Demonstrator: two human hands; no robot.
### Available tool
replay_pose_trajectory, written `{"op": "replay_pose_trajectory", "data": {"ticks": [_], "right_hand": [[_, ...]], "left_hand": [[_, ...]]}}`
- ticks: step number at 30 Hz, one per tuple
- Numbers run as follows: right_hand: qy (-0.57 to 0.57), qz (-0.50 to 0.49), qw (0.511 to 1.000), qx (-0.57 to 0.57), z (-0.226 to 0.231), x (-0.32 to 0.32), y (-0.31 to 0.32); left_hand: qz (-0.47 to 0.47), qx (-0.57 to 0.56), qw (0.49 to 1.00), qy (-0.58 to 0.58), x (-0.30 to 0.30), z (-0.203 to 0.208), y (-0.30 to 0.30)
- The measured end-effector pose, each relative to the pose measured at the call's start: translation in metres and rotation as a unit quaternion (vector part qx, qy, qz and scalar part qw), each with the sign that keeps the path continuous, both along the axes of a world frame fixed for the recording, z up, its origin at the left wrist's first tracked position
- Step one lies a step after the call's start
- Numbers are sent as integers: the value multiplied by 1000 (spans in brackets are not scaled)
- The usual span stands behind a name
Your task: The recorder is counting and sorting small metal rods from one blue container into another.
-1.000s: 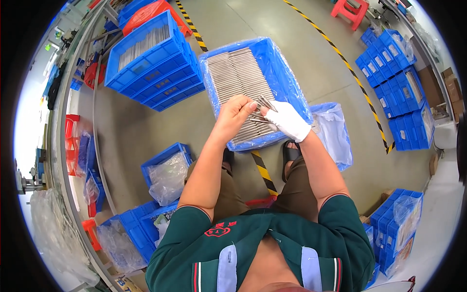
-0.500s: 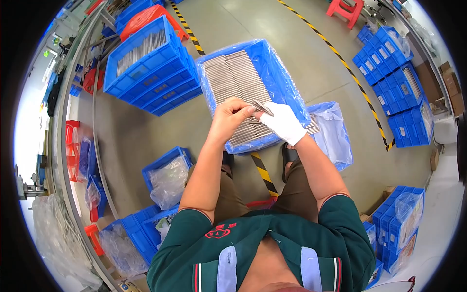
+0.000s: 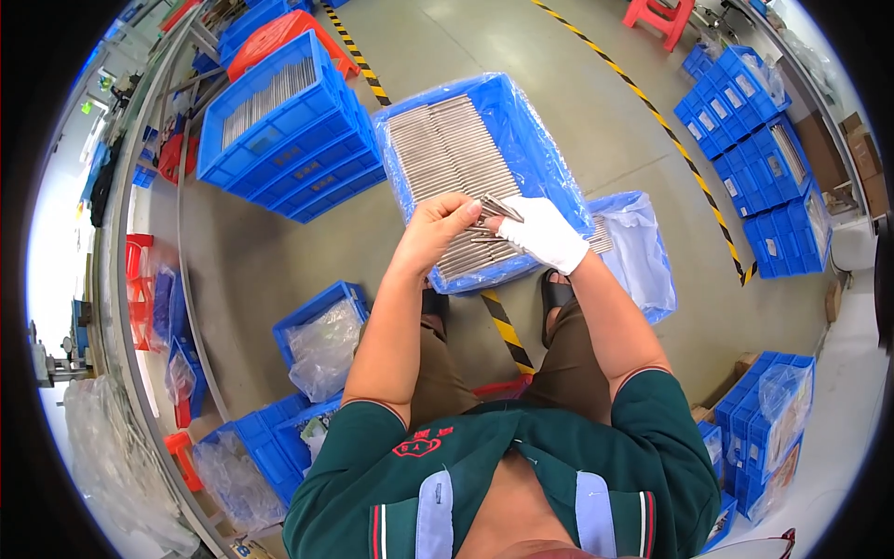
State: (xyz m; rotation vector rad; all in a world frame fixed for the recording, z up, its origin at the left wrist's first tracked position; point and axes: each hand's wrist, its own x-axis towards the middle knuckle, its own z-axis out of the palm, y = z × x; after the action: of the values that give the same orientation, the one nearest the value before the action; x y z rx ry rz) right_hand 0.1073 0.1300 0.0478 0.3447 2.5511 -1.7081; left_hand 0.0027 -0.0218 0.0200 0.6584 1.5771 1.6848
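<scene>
My left hand is bare and pinches one end of a small bundle of thin metal strips. My right hand, in a white glove, grips the other end of the same bundle. Both hands hover over a blue plastic-lined crate packed with rows of the same grey metal strips. A second lined blue crate sits just to the right, partly hidden behind my right hand.
Stacked blue crates with metal parts stand at the upper left, with more blue crates at the right. Lined crates lie at my lower left. A yellow-black floor stripe runs between my feet. A red stool stands far back.
Both hands stay together over the crate, working the bundle of strips. The view has shifted slightly, so the crate sits a little higher in the picture.
</scene>
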Motion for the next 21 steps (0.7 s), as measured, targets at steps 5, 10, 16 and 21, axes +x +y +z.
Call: {"op": "replay_pose_trajectory", "data": {"ticks": [5,10,16,21], "right_hand": [[49,-1,999,7,-3,1,2],[58,-7,998,20,-5,3,3],[53,-11,998,29,-10,1,5],[35,-47,998,28,-11,0,5]], "left_hand": [[-17,-16,997,77,3,0,-1],[-15,-25,991,127,4,4,-1],[28,1,995,92,9,-2,5],[25,0,997,69,4,-5,5]]}}
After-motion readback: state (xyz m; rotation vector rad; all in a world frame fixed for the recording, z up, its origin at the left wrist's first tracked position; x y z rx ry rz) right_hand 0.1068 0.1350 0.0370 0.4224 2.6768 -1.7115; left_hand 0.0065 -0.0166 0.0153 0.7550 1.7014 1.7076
